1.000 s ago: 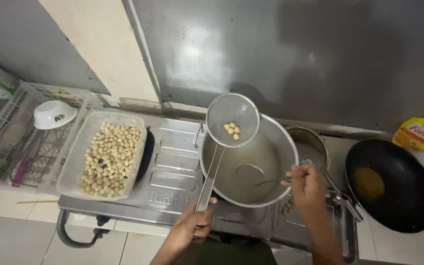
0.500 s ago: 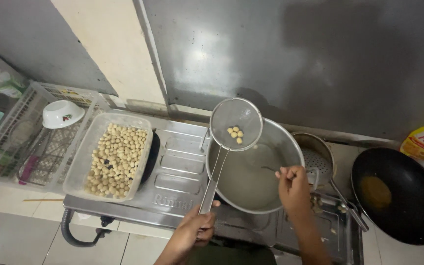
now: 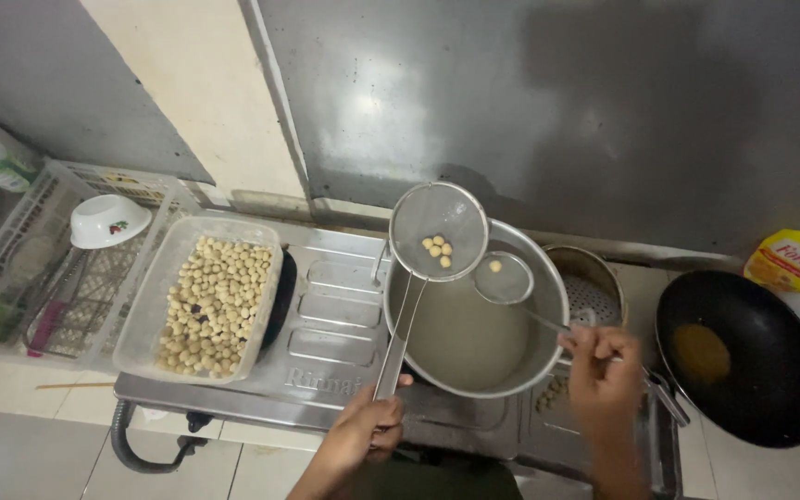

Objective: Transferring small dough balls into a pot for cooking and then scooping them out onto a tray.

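- Large wire-mesh strainer [image 3: 438, 231] held over the far-left rim of the pot [image 3: 548, 366]; long axis running from the near handle end up and slightly right to the round basket on the far side
- Flat steel handle of that strainer gripped at its near end by the left hand [image 3: 363, 435], fingers curled tight around it, thumb laid on top; basket well away from the fingers
- A few pale round balls [image 3: 437, 248] lying in the mesh basket
- Small mesh skimmer [image 3: 504, 278] poised above the cloudy liquid in the pot, one pale ball in it; thin handle slanting near-right toward the right hand [image 3: 604, 375]
- Right-hand fingers pressed together, pinching the skimmer's thin handle at its near end; bowl of the skimmer well apart from the fingertips
- Pot round, shiny metal, set on a steel stove [image 3: 326, 324] with ribbed top
- Clear plastic container [image 3: 145, 319] full of the same pale balls, left of the pot, rectangular with rounded corners
- Perforated metal colander [image 3: 594, 292] just right of the pot, partly hidden behind it
- Black wok [image 3: 770, 370] with a pool of yellow oil at far right
- White bowl [image 3: 108, 220] resting upside-up in a white plastic rack [image 3: 11, 278] at left
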